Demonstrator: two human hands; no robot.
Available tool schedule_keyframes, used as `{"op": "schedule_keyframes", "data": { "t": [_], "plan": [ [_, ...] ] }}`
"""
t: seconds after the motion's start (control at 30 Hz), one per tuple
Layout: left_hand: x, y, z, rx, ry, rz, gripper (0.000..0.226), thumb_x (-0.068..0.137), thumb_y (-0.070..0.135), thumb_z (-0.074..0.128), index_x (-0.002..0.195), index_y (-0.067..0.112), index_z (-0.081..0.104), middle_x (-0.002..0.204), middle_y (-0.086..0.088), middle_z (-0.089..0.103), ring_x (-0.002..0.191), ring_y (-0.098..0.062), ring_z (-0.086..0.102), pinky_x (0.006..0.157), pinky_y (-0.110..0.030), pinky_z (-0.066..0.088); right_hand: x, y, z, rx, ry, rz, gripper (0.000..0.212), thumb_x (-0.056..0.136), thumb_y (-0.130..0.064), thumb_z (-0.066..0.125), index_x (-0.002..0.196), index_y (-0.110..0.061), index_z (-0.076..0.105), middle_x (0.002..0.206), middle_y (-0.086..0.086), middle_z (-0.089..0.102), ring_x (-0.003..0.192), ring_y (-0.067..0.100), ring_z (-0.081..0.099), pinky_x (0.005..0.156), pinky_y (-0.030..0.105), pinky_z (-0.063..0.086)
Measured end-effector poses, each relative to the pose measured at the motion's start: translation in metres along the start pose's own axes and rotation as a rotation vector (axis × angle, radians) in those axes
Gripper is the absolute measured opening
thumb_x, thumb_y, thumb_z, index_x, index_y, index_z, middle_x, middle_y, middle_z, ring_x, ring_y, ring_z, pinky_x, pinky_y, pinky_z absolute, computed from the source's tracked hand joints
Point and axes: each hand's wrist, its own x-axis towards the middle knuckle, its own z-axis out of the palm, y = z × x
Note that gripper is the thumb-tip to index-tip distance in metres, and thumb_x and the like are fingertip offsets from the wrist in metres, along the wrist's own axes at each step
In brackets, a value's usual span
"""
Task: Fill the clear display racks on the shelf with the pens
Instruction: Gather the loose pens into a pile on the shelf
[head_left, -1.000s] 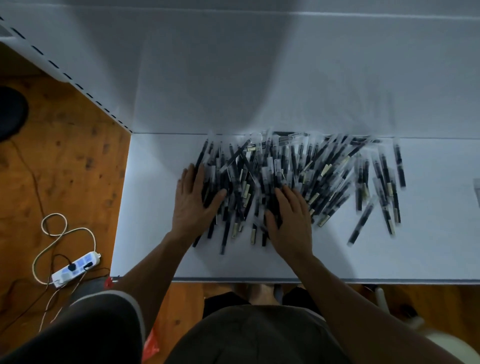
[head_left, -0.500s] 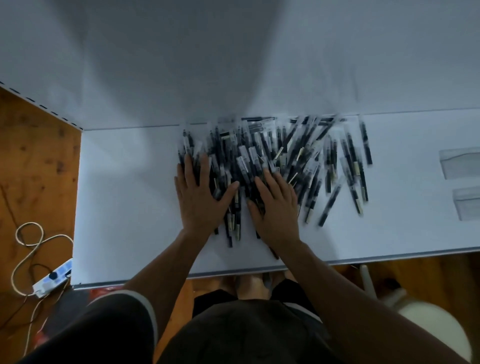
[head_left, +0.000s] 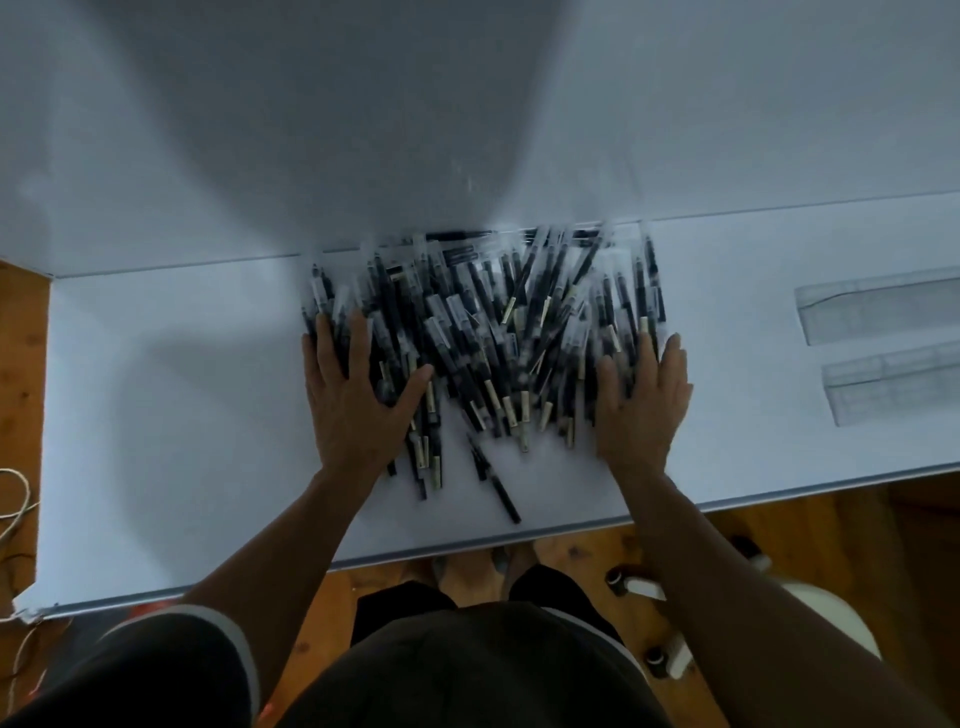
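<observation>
A heap of several black pens (head_left: 483, 332) in clear sleeves lies on the white shelf (head_left: 171, 415), against its back wall. My left hand (head_left: 358, 400) lies flat with straight fingers on the heap's left edge. My right hand (head_left: 641, 402) lies flat with straight fingers on the heap's right edge. One pen (head_left: 493, 478) lies loose in front of the heap, between my wrists. Two clear display racks (head_left: 878, 312) (head_left: 893, 384) lie on the shelf at the far right, apart from the pens; nothing shows inside them.
The shelf's front edge (head_left: 467, 551) runs just in front of my body. Wooden floor lies below, with a white cable (head_left: 13, 499) at the left and a pale round object (head_left: 831, 623) at the lower right. Bare shelf surface stretches left of the heap.
My right hand has moved from the middle of the heap to its right edge, and the pens there are bunched closer together. The camera has shifted right, bringing both racks further into view.
</observation>
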Motion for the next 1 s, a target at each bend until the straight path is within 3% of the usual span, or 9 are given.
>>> {"op": "schedule_keyframes", "data": {
  "t": [0.2,0.4,0.67,1.0],
  "plan": [
    [0.001,0.010,0.008,0.002,0.010,-0.002,0.092,0.080,0.078,0.042,0.154,0.032,0.010,0.162,-0.011,0.000,0.148,-0.032,-0.002,0.117,-0.055,0.015,0.017,0.006,0.001,0.057,-0.074,-0.025,0.061,0.102,-0.041,0.040,0.152,-0.009,0.029,0.161,0.016,0.018,0.150,0.029,0.009,0.120,0.051,0.003],
    [-0.001,0.025,0.017,0.004,0.005,0.006,0.092,0.080,0.075,0.047,0.154,0.035,0.008,0.162,-0.010,-0.002,0.148,-0.032,-0.004,0.117,-0.054,0.013,0.049,0.011,-0.006,0.113,-0.034,-0.055,0.061,0.101,-0.039,0.044,0.150,-0.006,0.031,0.160,0.020,0.017,0.148,0.033,0.015,0.118,0.054,0.018],
    [-0.002,0.054,0.035,-0.013,0.017,-0.011,0.092,0.080,0.076,0.045,0.154,0.031,0.012,0.162,-0.011,-0.002,0.148,-0.032,-0.006,0.118,-0.055,0.013,0.066,0.022,-0.007,0.185,-0.108,-0.092,0.068,0.099,-0.048,0.035,0.152,-0.007,0.027,0.163,0.013,0.013,0.151,0.024,0.008,0.122,0.041,0.000],
    [-0.004,0.092,0.061,-0.048,0.003,0.030,0.093,0.081,0.075,0.047,0.154,0.029,0.013,0.162,-0.012,-0.002,0.148,-0.034,-0.007,0.117,-0.057,0.012,0.063,0.018,-0.010,0.294,-0.155,-0.136,0.064,0.102,-0.041,0.037,0.154,-0.008,0.019,0.164,0.011,0.004,0.151,0.019,0.002,0.123,0.038,0.000]
  ]
}}
